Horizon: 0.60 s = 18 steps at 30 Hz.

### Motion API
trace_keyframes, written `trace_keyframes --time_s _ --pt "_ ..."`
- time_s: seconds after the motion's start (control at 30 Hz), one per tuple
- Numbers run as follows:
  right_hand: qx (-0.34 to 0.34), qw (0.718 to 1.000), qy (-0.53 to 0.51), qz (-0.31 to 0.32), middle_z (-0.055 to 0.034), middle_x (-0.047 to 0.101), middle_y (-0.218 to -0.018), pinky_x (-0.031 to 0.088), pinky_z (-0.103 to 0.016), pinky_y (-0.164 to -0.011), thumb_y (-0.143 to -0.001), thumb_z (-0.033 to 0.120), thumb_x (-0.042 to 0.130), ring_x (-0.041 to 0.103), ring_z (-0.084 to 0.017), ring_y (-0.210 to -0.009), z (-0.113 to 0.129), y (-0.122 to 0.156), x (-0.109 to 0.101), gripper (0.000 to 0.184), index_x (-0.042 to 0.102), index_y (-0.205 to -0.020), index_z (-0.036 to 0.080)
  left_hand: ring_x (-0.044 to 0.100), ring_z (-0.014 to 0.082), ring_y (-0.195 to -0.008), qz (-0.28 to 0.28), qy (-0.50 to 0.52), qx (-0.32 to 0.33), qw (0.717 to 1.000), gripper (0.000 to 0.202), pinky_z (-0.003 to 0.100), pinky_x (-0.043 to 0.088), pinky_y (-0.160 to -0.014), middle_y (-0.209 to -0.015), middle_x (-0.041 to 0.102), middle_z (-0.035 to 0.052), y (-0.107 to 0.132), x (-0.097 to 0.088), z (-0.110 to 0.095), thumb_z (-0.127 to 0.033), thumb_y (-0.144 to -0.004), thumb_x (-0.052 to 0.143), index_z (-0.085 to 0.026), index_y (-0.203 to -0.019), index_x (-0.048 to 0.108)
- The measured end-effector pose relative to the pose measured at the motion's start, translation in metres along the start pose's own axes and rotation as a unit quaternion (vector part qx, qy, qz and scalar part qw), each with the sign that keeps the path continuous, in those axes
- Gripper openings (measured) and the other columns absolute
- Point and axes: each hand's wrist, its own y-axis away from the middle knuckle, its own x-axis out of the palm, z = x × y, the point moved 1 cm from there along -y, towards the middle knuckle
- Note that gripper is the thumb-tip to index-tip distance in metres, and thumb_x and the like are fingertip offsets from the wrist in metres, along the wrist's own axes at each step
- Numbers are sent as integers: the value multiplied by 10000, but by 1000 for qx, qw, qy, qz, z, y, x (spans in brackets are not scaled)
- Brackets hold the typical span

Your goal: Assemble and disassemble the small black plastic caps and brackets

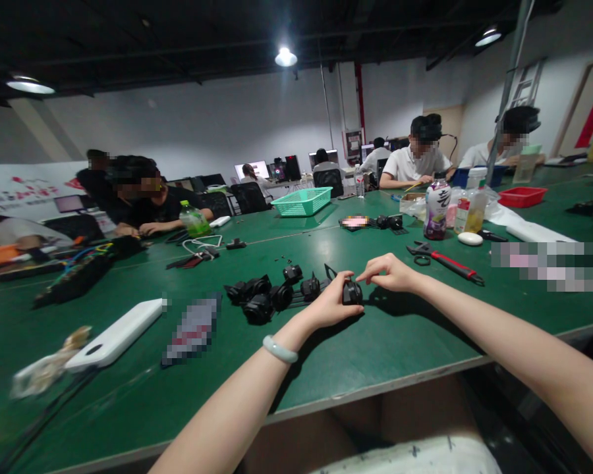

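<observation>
My left hand (333,303), with a pale bangle on the wrist, is closed around a small black plastic part (352,291) on the green table (375,349). My right hand (390,271) reaches in from the right and pinches the top of the same part with thumb and forefinger. Just left of my hands lies a cluster of several similar black parts (269,295).
A white phone (118,332) lies at the left, red-handled pliers (447,260) at the right. Bottles (437,209), a teal basket (302,201) and a red tray (522,195) stand farther back. Other people sit around the table. The table's front edge runs just below my forearms.
</observation>
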Motion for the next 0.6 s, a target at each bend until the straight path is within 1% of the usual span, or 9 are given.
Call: trace_keyframes --time_s 0.13,0.23,0.3,0.47,0.6 --pt "-8 1000 -16 16 -18 627 -680 397 -186 -597 -650 61 432 549 -95 -618 3 0 2 340 667 -866 179 416 236 -1062 -6 12 3 1000 668 376 312 -917 -1100 450 89 0 1 1 -255 -575 663 -160 -1148 333" --pt "1 999 -28 25 -17 631 -680 400 -187 -600 -643 60 426 551 -96 -618 3 -1 4 356 663 -880 179 414 236 -1065 -6 13 7 1000 671 375 311 -919 -1108 445 93 0 1 2 -262 -576 664 -159 -1150 331" --pt "19 999 -35 27 -18 634 -685 398 -188 -600 -641 64 422 551 -97 -620 2 -1 5 365 660 -893 178 415 234 -1063 -3 9 7 1000 669 371 314 -917 -1113 442 94 0 1 3 -272 -582 660 -158 -1152 329" --pt "94 993 -53 37 -12 638 -657 380 -185 -546 -624 82 421 522 -98 -573 -2 0 10 385 650 -926 149 428 232 -1042 -3 4 -2 1000 672 367 331 -896 -1085 456 83 1 0 1 -246 -573 660 -158 -1151 327" --pt "121 989 -61 53 -3 628 -614 357 -184 -508 -612 90 420 481 -91 -527 -4 1 13 406 643 -947 134 445 225 -1018 -2 4 -8 1000 672 358 345 -876 -1062 464 76 2 -1 -1 -238 -578 651 -158 -1156 320"
